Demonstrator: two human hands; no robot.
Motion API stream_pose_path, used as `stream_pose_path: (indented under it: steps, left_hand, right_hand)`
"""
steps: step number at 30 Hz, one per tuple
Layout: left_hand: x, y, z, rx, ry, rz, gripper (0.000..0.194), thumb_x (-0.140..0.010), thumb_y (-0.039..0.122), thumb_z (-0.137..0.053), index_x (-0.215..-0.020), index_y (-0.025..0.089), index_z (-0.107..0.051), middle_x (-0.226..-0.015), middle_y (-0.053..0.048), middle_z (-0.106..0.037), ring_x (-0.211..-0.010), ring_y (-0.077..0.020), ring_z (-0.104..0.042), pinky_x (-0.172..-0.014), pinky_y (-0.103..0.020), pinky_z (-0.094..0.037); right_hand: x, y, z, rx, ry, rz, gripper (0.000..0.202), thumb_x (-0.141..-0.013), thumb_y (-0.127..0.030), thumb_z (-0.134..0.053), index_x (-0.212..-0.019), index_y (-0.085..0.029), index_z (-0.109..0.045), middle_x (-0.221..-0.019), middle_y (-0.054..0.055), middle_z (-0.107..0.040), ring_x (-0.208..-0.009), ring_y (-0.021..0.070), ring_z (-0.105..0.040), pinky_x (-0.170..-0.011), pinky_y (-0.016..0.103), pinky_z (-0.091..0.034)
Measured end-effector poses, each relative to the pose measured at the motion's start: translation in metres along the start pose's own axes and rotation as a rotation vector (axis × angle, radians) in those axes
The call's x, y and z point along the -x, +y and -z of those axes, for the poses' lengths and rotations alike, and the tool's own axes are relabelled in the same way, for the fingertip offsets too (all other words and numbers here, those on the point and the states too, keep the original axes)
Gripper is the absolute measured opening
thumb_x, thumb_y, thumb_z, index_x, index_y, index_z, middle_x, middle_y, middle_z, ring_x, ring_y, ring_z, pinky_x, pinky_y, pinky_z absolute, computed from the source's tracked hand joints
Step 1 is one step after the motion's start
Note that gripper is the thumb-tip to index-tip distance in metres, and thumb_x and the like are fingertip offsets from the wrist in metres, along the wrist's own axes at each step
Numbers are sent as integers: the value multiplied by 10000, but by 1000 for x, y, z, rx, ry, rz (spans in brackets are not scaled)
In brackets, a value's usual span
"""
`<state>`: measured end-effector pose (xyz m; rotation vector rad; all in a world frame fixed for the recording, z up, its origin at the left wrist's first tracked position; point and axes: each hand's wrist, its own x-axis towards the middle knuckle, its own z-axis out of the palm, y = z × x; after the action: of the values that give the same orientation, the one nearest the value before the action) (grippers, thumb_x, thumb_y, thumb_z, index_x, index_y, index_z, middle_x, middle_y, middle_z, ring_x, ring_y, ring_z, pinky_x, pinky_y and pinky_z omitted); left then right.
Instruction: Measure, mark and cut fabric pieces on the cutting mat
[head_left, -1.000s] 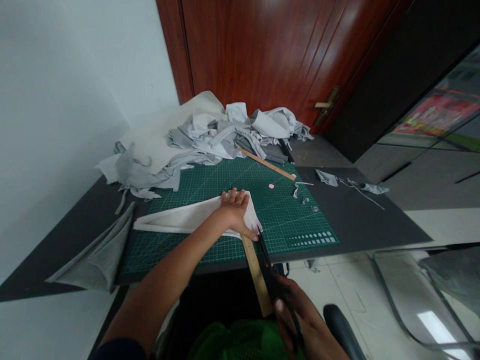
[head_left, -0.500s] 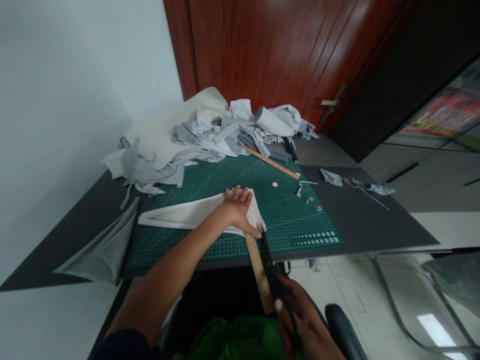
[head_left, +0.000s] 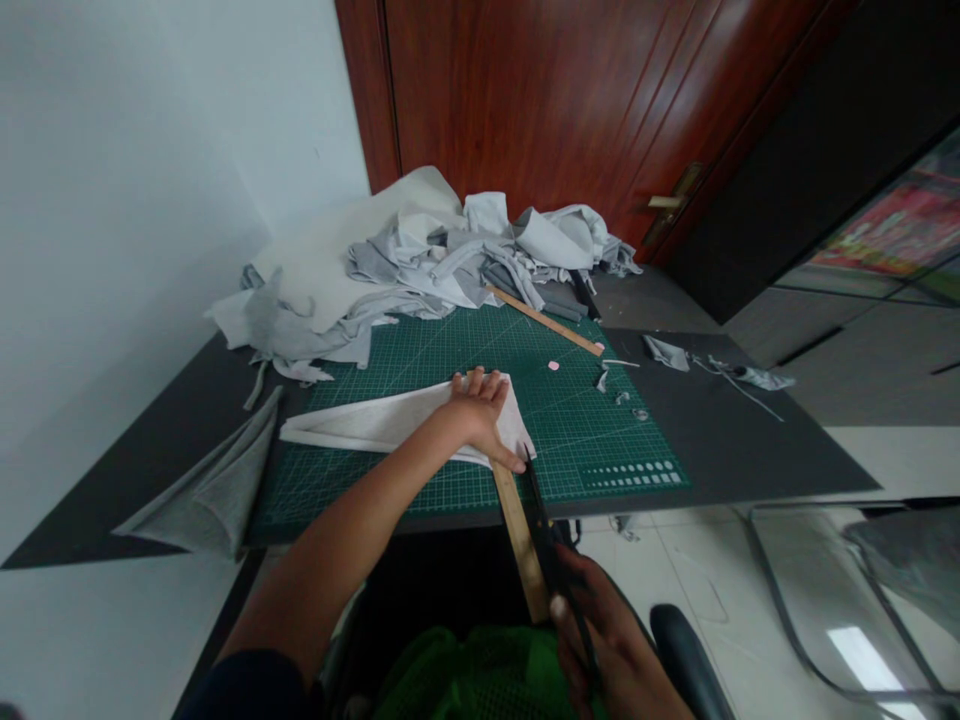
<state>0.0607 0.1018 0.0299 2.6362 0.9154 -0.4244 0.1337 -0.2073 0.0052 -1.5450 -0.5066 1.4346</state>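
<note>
My left hand (head_left: 482, 418) lies flat with fingers spread on a folded, pale, tapering piece of cloth (head_left: 375, 424). A wooden ruler (head_left: 519, 545) runs out from beneath that hand and sticks out past the table's front edge. In my right hand (head_left: 604, 630) is a pair of black scissors (head_left: 545, 530), its fingers wrapped round the handles. The scissors' tips reach the near right corner of the cloth, close to my left thumb. Whether the blades have cloth between them is too small to tell. Under the cloth is a green cutting mat (head_left: 420, 350).
Grey and white cloth scraps (head_left: 450, 255) are heaped at the back, by a door (head_left: 525, 100). A second wooden ruler (head_left: 546, 322) lies on the mat. Grey folded cloth (head_left: 210, 490) hangs over the left front edge. Small offcuts (head_left: 666, 353) lie on the right.
The view has shifted very slightly. Both hands, the scissors and the cloth keep nearly the same places relative to each other.
</note>
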Motion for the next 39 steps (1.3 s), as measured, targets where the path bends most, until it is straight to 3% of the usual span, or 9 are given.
stream_pose_path:
  steps: [9,18,26,39]
  left_hand:
    - [3,2,3,7,-3,-4,1595,-454,916,-722,-1668,168,-7,-1715,-152,100,-1538,-503,185,-1205,-709,96]
    - [7,-1,11,-24,-49,-5,1454,-589,914,-634,-1668,156,-21,-1715,-128,98,-1577,-426,131,-1251,-632,48]
    - [5,-2,9,12,-30,-13,1448,-577,904,-653,-1670,173,-48,-1720,-130,59,-1569,-460,109,-1249,-644,30]
    - [10,0,16,-33,-72,-7,1422,-617,920,-606,-1669,168,-14,-1714,-111,106,-1581,-410,127,-1256,-618,43]
  right_hand:
    - [1,-4,-3,-31,-8,17,882,-744,-712,-783,-1449,-267,-493,-792,0,-641,-469,102,-484,-420,244,-416]
    - [-1,-1,-8,-128,76,-12,727,-763,-657,-791,-1335,-282,-542,-610,-95,-452,-422,59,-366,-393,179,-266]
    - [-16,-11,-7,-46,53,48,738,-806,-658,-750,-1370,-257,-495,-619,-92,-486,-409,77,-371,-343,185,-328]
    - [-26,-9,-8,22,56,88,743,-836,-669,-726,-1407,-272,-464,-714,-61,-535,-457,85,-438,-373,198,-366]
